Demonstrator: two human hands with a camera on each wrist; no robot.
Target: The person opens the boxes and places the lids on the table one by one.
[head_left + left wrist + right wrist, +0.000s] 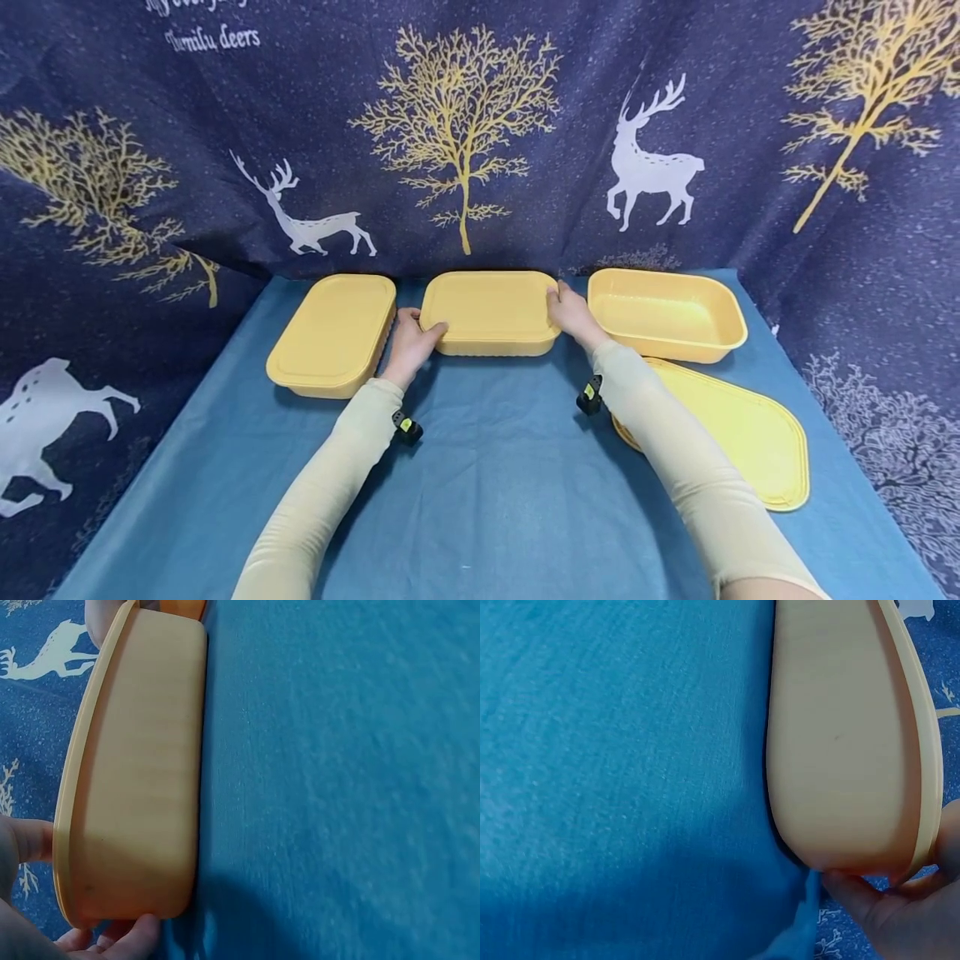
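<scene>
A yellow lidded plastic food container (491, 310) stands on the blue tablecloth at the back middle. My left hand (412, 343) grips its left end, thumb over the lid's rim and fingers against the side wall, as the left wrist view also shows under the container (142, 772). At the opposite end my right hand (573, 315) holds the corner, with the thumb up at the lid's edge and fingers (855, 896) by the wall of the container (840, 742). The container's base lies close along the cloth in both wrist views.
A second lidded yellow container (333, 329) stands to the left, turned lengthwise. To the right are an open yellow container (663, 312) and a loose yellow lid (757, 437), partly under my right forearm. Behind the table hangs a dark blue curtain (525, 225) with deer and trees.
</scene>
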